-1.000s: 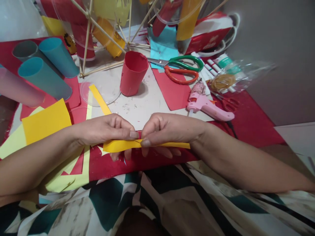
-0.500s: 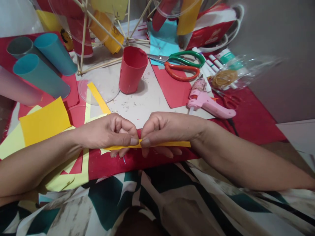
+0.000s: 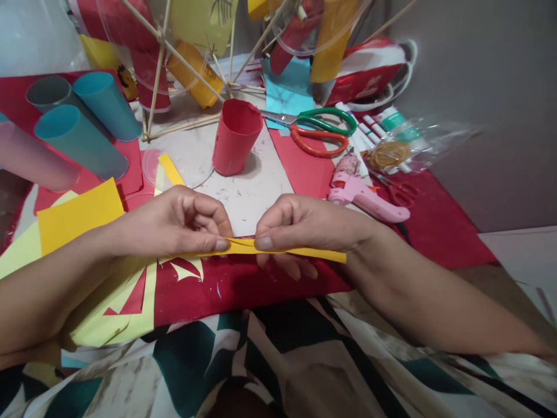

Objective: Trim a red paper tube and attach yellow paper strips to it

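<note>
Between my hands stretches a narrow yellow paper strip [image 3: 242, 246], lying level above the red table cover near the front edge. My left hand [image 3: 191, 223] pinches it between thumb and fingers. A short way to the right, my right hand [image 3: 291, 229] grips the same strip, whose free end juts out past the wrist. In the gap the strip shows a lengthwise crease or overlap. Beyond the hands stands a red paper cup-like tube [image 3: 237, 139], open at the top. Another yellow strip [image 3: 171, 169] lies behind my left hand.
Green-and-orange-handled scissors [image 3: 324, 130] and a pink glue gun [image 3: 369, 197] lie at right, near a bag of rubber bands [image 3: 389, 155]. Blue paper tubes [image 3: 82, 142] and a yellow sheet [image 3: 80, 215] are at left. A stick frame [image 3: 161, 58] stands behind.
My hands have drawn apart along the strip, the left moving leftward, so a stretch of it shows between them. The whole view has shifted slightly.
</note>
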Action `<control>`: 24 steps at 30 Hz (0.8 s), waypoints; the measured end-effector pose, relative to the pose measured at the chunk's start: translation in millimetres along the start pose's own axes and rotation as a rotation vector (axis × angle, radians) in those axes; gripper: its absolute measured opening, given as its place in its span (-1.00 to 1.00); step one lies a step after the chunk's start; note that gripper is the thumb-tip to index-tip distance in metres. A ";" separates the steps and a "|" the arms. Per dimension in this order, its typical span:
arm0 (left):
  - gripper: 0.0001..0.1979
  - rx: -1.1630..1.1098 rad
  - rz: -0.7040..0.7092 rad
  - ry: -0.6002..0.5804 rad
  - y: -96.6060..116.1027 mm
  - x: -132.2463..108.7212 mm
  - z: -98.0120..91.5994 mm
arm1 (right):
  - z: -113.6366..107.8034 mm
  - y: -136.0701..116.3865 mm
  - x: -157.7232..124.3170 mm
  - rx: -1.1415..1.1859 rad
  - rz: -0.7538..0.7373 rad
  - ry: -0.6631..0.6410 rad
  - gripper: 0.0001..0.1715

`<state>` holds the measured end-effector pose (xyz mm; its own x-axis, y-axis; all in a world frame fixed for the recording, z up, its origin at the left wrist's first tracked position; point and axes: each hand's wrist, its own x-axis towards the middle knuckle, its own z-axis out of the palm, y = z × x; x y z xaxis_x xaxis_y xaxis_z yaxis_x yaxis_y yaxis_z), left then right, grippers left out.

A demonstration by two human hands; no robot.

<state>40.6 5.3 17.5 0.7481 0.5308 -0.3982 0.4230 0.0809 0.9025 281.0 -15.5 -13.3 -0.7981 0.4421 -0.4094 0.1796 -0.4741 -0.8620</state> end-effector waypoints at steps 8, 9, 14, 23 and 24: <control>-0.92 0.349 0.239 0.067 0.6 -3.3 17.2 | 5.5 1.2 9.7 -0.039 -0.020 -0.021 -0.42; -0.92 0.401 0.275 0.077 0.0 -2.9 19.2 | 5.9 2.6 11.4 -0.054 -0.019 -0.028 -0.42; -0.94 0.524 0.323 0.084 -2.6 -2.2 20.8 | 7.4 6.8 13.6 -0.023 0.058 -0.057 -0.62; -0.87 0.061 0.021 -0.030 -0.8 -3.4 10.4 | 5.2 4.8 7.3 0.051 0.075 0.029 -0.62; -0.89 0.035 0.018 -0.022 -0.5 -3.5 11.2 | 5.1 5.0 7.4 0.066 0.071 0.036 -0.62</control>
<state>43.6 -6.0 16.6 0.7664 0.5135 -0.3859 0.4270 0.0415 0.9033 273.1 -18.4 -19.1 -0.7632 0.4324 -0.4801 0.1958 -0.5534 -0.8096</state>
